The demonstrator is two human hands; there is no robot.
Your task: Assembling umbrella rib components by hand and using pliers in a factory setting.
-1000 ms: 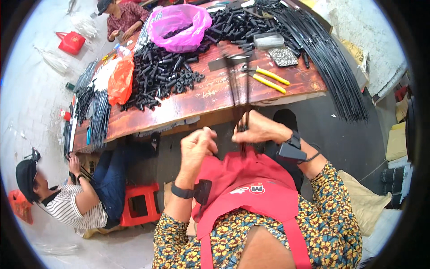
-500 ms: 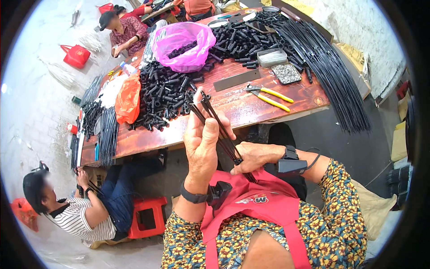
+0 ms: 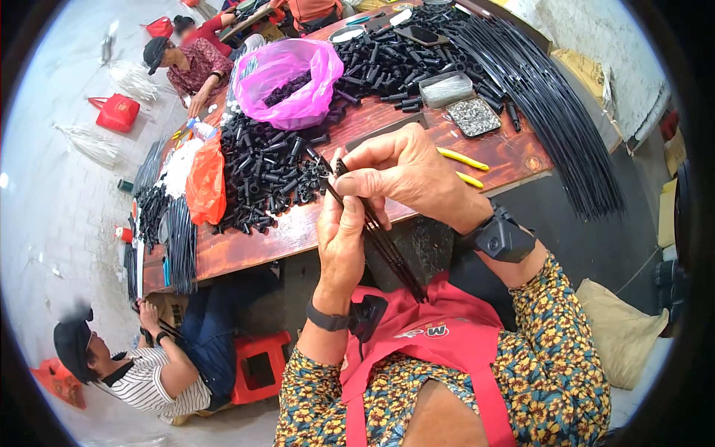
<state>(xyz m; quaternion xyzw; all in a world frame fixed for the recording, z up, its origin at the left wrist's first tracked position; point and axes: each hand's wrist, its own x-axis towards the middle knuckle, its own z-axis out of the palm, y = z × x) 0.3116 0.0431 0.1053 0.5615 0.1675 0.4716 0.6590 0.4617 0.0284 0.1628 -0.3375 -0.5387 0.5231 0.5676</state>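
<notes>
A bundle of thin black rods, like umbrella ribs (image 3: 392,257), slants from my lap up to the table's near edge. My left hand (image 3: 339,242) is closed round its upper part, thumb along the rods. At the upper ends, my right hand (image 3: 421,177) pinches with thumb and forefinger; the exact bit between those fingertips is too small to make out. The bundle's lower ends rest against my red apron (image 3: 454,320). Just beyond my hands lies a heap of short black tubular parts (image 3: 272,160). Behind my right hand, yellow-handled pliers (image 3: 463,159) are partly hidden.
On the wooden table (image 3: 242,252) stand a pink plastic bag (image 3: 324,74) of black parts, an orange bag (image 3: 205,186), a clear box (image 3: 445,91) and a tray of small metal pieces (image 3: 474,118). Long black rods (image 3: 551,112) overhang the right edge. Co-workers sit left and far left.
My right hand has moved from the lower part of the bundle up to its top ends, now pinching there and covering part of the pliers. My left hand keeps its hold.
</notes>
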